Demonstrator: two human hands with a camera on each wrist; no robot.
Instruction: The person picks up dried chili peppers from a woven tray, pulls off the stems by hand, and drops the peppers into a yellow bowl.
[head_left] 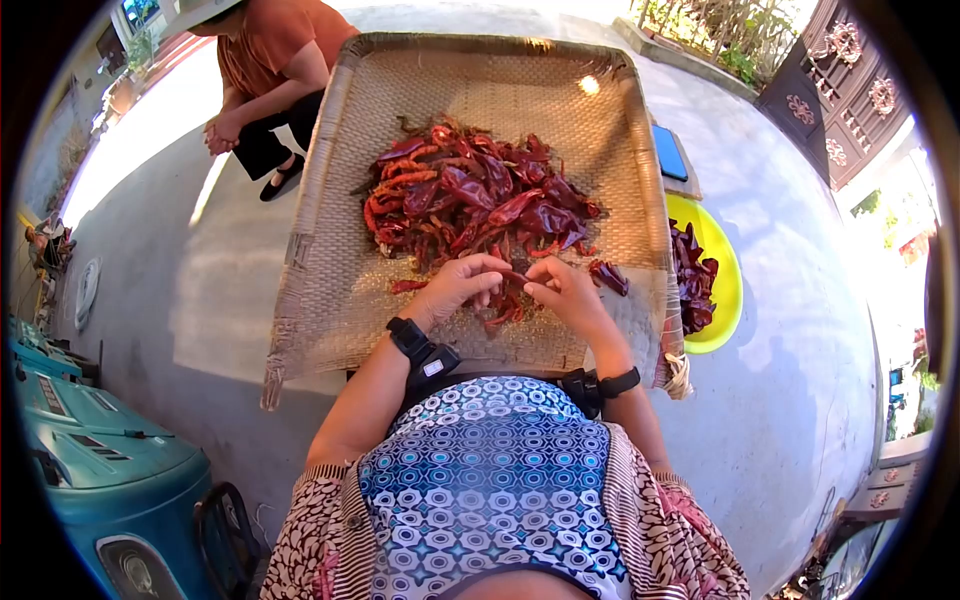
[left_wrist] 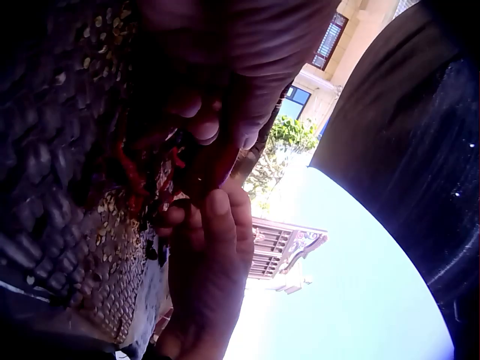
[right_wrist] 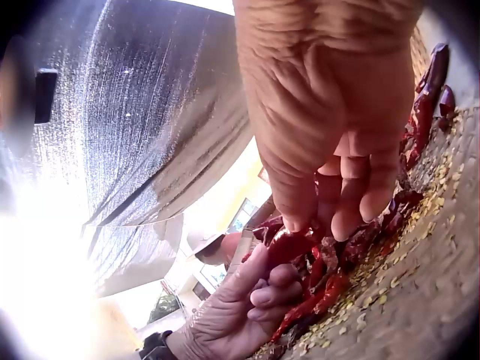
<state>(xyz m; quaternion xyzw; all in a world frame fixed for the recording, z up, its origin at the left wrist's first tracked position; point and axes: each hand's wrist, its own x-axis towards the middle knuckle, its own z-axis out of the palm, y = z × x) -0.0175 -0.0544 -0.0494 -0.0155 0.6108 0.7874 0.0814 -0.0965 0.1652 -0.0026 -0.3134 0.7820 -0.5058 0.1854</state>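
Red dried chili (head_left: 515,277) sits pinched between the left hand (head_left: 455,290) and the right hand (head_left: 565,292), the fingers of both clamped on it, just above the woven tray (head_left: 330,300). Only the right wrist view shows loose seeds (right_wrist: 420,285) beneath. Only the head view shows the chili pile (head_left: 470,195) beyond, then the yellow bowl (head_left: 728,255).

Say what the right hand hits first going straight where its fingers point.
Most likely the left hand: the right hand points left at it, with only the dried chili both pinch in between. Depth looks matched, though that is not certain.
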